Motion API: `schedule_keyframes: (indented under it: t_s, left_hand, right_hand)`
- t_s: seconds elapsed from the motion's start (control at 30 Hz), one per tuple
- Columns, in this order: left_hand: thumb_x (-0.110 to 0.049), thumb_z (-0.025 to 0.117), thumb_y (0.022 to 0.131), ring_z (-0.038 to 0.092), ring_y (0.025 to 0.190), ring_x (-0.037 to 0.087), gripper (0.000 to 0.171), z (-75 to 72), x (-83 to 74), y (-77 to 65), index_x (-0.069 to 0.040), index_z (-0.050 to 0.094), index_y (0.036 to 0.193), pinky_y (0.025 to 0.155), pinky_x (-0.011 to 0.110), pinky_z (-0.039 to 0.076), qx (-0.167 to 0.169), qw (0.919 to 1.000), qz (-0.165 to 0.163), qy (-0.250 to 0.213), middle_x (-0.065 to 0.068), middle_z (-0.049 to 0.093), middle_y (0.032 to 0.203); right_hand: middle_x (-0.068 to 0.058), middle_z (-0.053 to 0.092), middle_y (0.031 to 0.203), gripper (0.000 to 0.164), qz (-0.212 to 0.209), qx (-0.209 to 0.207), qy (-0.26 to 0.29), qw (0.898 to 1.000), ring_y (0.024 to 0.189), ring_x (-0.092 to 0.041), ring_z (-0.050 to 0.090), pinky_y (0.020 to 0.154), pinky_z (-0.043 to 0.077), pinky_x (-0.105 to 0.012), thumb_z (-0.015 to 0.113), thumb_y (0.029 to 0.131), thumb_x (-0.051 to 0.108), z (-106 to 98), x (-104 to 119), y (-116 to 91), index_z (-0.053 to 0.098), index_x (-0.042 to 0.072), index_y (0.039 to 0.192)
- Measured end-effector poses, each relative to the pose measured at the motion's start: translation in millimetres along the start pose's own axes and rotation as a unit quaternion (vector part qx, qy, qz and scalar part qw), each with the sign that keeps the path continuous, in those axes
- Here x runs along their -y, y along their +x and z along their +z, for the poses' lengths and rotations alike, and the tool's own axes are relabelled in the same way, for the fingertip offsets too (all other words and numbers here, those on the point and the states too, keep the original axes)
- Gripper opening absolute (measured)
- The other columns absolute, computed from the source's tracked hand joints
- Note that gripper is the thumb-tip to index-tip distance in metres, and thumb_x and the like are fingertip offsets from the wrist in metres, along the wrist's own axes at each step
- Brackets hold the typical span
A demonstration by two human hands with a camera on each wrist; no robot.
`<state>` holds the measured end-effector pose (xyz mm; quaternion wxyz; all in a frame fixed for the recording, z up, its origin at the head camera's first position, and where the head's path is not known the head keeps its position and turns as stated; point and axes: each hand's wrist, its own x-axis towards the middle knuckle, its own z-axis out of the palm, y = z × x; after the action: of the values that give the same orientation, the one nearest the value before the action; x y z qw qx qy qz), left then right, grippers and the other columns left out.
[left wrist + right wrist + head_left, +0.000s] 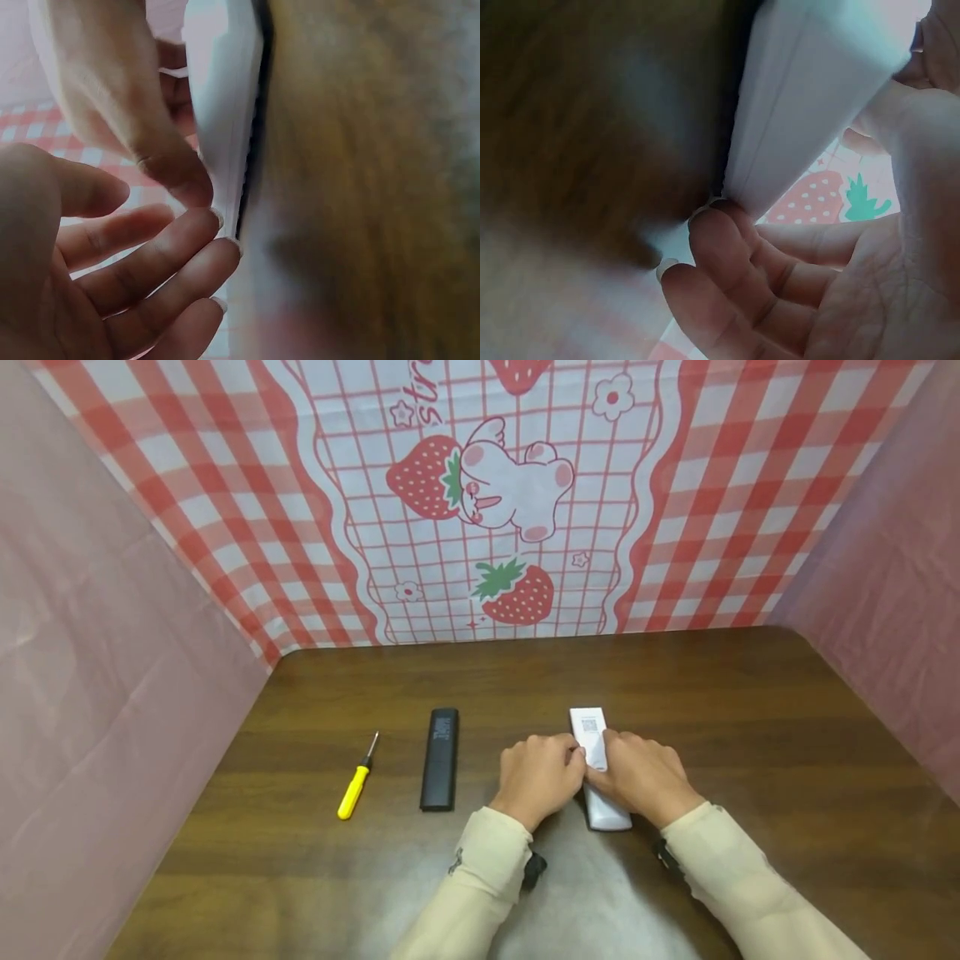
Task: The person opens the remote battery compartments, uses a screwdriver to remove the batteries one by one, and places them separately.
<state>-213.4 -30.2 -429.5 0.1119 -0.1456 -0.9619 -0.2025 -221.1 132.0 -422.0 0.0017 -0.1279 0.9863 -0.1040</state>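
Observation:
A white remote control (pixel 609 810) lies back side up on the table, a printed square code on its far part. At its left edge my left hand (pixel 538 775) holds it with bent fingers. My right hand (pixel 647 772) grips the right side, its thumb across the back. In the left wrist view, fingertips of the left hand (pixel 150 277) meet the lower edge of the white remote (pixel 221 97). The right wrist view has the right hand's bent fingers (pixel 720 247) against the opposite edge. Both hands cover the remote's middle.
Left of the hands, a black remote control (pixel 439 760) lies on the brown wooden table (pixel 300 885). Farther left is a screwdriver (pixel 354 792) with a yellow handle. A checked strawberry cloth (pixel 517 485) hangs behind, with pink cloth at both sides.

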Motion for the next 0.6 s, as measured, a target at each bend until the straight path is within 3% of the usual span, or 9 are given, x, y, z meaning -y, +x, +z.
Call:
schedule_keyframes:
  t_s: [0.17, 0.3, 0.47, 0.6]
  left_hand:
    - [-0.038, 0.055, 0.099, 0.069, 0.080, 0.022, 0.025, -2.3, 1.3, 4.6, -0.028, 0.077, 0.104, 0.065, 0.041, 0.048, 0.009, 0.9982, -0.040, -0.043, -0.004, 0.074, 0.095]
    - [-0.039, 0.055, 0.099, 0.069, 0.084, 0.021, 0.026, -0.6, 1.9, 4.1, -0.028, 0.077, 0.106, 0.070, 0.042, 0.049, 0.018, 0.9953, -0.059, -0.075, -0.006, 0.074, 0.097]
    - [-0.041, 0.055, 0.098, 0.069, 0.085, 0.021, 0.026, 3.7, 1.3, 4.7, -0.029, 0.077, 0.105, 0.071, 0.042, 0.049, 0.015, 0.9934, -0.068, -0.091, -0.008, 0.074, 0.098]
    - [-0.040, 0.055, 0.097, 0.069, 0.083, 0.021, 0.025, 5.6, 0.2, 7.3, -0.030, 0.077, 0.102, 0.070, 0.042, 0.049, 0.005, 0.9931, -0.068, -0.095, -0.007, 0.074, 0.096]
  right_hand:
    - [-0.015, 0.065, 0.086, 0.052, 0.015, 0.023, -0.002, 1.000, 0.063, -0.026, 0.057, 0.051, 0.045, -0.043, 0.066, 0.089, 0.044, -1.5, 2.4, 1.1, 0.059, -0.003, 0.111]
    - [-0.013, 0.064, 0.081, 0.050, 0.018, 0.026, -0.001, 1.000, 0.061, -0.025, 0.056, 0.050, 0.044, -0.043, 0.066, 0.088, 0.044, -0.6, 3.3, -0.5, 0.059, -0.001, 0.107]
    - [-0.011, 0.062, 0.076, 0.043, 0.017, 0.013, 0.001, 1.000, 0.059, -0.026, 0.055, 0.049, 0.044, -0.044, 0.067, 0.085, 0.042, 0.3, 3.2, -1.9, 0.058, 0.001, 0.097]
    - [-0.011, 0.062, 0.076, 0.043, 0.024, 0.013, 0.001, 1.000, 0.060, -0.026, 0.055, 0.050, 0.044, -0.044, 0.068, 0.083, 0.041, 0.3, 4.0, -1.5, 0.058, 0.001, 0.097]
